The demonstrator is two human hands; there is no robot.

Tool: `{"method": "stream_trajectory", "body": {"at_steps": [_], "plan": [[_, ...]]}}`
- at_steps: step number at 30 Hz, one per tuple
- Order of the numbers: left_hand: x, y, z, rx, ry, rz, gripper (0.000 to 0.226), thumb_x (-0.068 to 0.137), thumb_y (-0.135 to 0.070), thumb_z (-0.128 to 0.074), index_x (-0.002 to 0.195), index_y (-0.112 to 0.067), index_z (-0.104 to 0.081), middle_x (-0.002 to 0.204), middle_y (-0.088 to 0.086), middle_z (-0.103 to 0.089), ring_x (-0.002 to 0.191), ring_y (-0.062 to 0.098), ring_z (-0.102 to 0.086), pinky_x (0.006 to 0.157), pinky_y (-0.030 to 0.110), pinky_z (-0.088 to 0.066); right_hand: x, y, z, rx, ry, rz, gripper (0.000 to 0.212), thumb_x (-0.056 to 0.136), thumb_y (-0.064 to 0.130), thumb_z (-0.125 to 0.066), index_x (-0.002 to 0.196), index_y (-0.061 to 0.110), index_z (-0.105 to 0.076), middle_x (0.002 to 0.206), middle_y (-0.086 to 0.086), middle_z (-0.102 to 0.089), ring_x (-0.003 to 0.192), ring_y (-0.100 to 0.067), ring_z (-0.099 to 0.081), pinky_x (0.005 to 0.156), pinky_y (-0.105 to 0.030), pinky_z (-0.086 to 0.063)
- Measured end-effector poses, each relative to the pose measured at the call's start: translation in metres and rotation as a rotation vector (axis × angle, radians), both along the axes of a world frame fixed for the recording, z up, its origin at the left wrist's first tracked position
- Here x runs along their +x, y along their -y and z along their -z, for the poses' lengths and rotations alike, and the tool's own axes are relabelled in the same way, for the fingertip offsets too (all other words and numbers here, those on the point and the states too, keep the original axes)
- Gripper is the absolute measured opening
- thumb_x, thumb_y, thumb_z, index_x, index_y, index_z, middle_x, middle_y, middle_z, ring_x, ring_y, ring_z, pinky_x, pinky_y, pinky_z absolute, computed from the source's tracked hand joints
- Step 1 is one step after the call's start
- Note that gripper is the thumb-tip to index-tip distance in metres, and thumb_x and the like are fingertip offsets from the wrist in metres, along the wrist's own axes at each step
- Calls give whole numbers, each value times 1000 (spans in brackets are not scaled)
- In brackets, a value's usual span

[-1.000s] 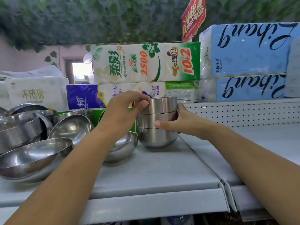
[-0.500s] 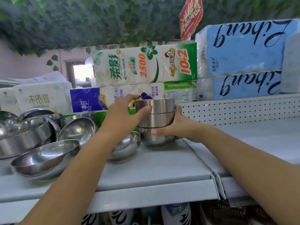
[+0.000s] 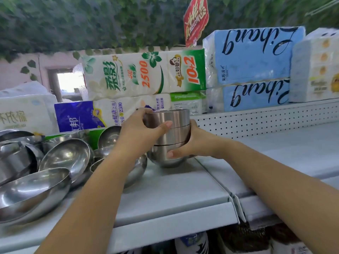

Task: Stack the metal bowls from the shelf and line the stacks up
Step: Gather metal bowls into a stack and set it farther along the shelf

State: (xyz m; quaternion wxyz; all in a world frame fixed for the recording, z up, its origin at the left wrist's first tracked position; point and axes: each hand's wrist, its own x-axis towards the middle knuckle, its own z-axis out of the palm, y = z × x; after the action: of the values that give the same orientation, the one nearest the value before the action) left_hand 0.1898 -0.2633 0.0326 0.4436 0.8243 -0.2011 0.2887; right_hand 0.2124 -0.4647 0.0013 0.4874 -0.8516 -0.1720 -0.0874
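I hold the stack of three metal bowls (image 3: 174, 133) between both hands; its axis stands upright, base low over the shelf (image 3: 174, 189); my left hand (image 3: 141, 131) grips the top bowl from the left; my right hand (image 3: 194, 143) cups the lower bowls from the right; the loose bowls (image 3: 67, 156) lie leftward, nearer my left hand.

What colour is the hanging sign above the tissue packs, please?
The sign is red with yellow lettering, clearest in the head view.

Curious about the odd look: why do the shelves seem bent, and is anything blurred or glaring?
Head view: wide-angle lens bows the shelf edge; loose bowls throw bright reflections; red sign is slightly blurred; stack of bowls looks sharp.
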Motion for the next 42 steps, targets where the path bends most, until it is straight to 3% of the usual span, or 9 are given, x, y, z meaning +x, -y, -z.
{"method": "stream_trajectory", "body": {"at_steps": [4, 8, 11, 16, 20, 23, 26, 31, 42], "plan": [[0, 5, -6, -69, 105, 84, 43, 76, -47, -81, 111, -34, -59, 96, -26, -59, 92, -10, -54, 74, 16, -42, -8, 10, -19, -22, 56, 26, 115, 60, 28, -99, 146, 33, -22, 130, 10, -57, 116, -8, -61, 80, -28, -62], [-1, 17, 1, -101, 177, 122, 50, 73, -54, -79, 116, -34, -63, 103, -19, -67, 99, 5, -65, 86, 28, -52, -24, 31, -32, -142, 113, 58, 114, 62, 34, -98, 147, 37, -21, 128, 17, -54, 114, -2, -57, 76, -14, -55], [-4, 32, 4, -94, 160, 208, 49, 74, -51, -80, 117, -35, -63, 101, -22, -67, 99, 5, -67, 78, 15, -49, -40, 54, -31, -139, 120, 92, 106, 63, 31, -97, 139, 40, -22, 123, 19, -53, 110, 0, -57, 70, -11, -54], [-9, 77, -2, -19, 160, 276, 58, 74, -52, -79, 125, -35, -59, 100, -30, -55, 94, -1, -64, 70, 11, -45, -57, 101, -22, -79, 123, 175, 112, 60, 33, -99, 144, 37, -25, 125, 14, -60, 112, -2, -62, 83, -20, -58], [-8, 128, -2, 33, 145, 332, 69, 72, -51, -82, 133, -30, -55, 114, -15, -61, 103, 8, -66, 73, 16, -50, -71, 149, -15, -57, 114, 246, 111, 61, 31, -99, 142, 37, -24, 123, 13, -61, 111, -3, -62, 85, -22, -57], [-5, 173, -5, 87, 110, 378, 78, 69, -53, -83, 137, -29, -51, 123, -9, -62, 106, 13, -66, 81, 33, -59, -80, 193, -10, -39, 109, 289, 111, 60, 31, -99, 143, 35, -25, 124, 12, -61, 113, -6, -63, 92, -31, -58], [-2, 221, -9, 172, 72, 397, 76, 71, -53, -81, 135, -29, -48, 123, -11, -57, 109, 15, -63, 77, 32, -58, -83, 242, -7, -22, 116, 317, 115, 58, 31, -100, 144, 37, -25, 125, 12, -62, 114, -7, -64, 95, -35, -58], [6, 302, -16, 292, 47, 344, 75, 72, -61, -75, 133, -29, -45, 117, -14, -49, 111, 15, -61, 92, 38, -54, -79, 326, -7, -46, 105, 347, 120, 55, 35, -101, 146, 39, -23, 127, 12, -62, 116, -8, -63, 99, -39, -57], [22, 469, -7, 374, -86, 291, 64, 85, -56, -67, 135, -25, -40, 121, -10, -48, 91, 14, -61, 64, 24, -50, -54, 489, 0, -120, 52, 371, 127, 55, 38, -101, 149, 38, -16, 128, 15, -55, 118, -7, -57, 101, -38, -55]]}}
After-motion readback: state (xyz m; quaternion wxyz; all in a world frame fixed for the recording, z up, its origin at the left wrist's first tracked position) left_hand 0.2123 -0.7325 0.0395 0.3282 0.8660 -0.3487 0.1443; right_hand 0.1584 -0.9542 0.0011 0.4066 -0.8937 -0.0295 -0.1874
